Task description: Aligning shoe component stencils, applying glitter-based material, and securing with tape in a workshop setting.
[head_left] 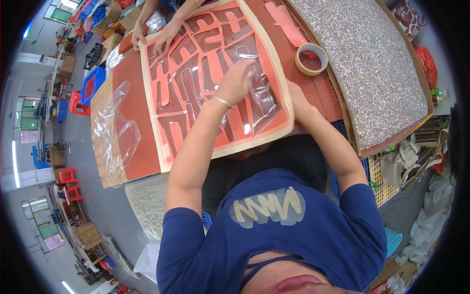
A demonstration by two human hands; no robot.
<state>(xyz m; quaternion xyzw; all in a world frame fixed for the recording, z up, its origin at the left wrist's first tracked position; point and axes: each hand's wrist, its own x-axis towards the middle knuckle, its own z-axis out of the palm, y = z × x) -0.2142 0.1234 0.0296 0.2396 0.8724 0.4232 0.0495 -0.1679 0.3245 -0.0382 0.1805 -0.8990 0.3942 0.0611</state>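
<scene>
A large coral panel with cut-out, letter-like shapes, a cream taped border and clear plastic film lies tilted in front of me. Over its right half is my left hand, its fingers stretched out above the shiny film; whether they touch it I cannot tell. My right hand grips the panel's right border, the fingertips hidden behind the edge. At the far left corner, another person's hand rests on the panel, and that person's other hand is at its border.
Right of the panel, a roll of tape lies on the reddish work surface, beside a glittery silver sheet. Crumpled clear film lies on the left. Blue crates and red stools stand beyond on the floor.
</scene>
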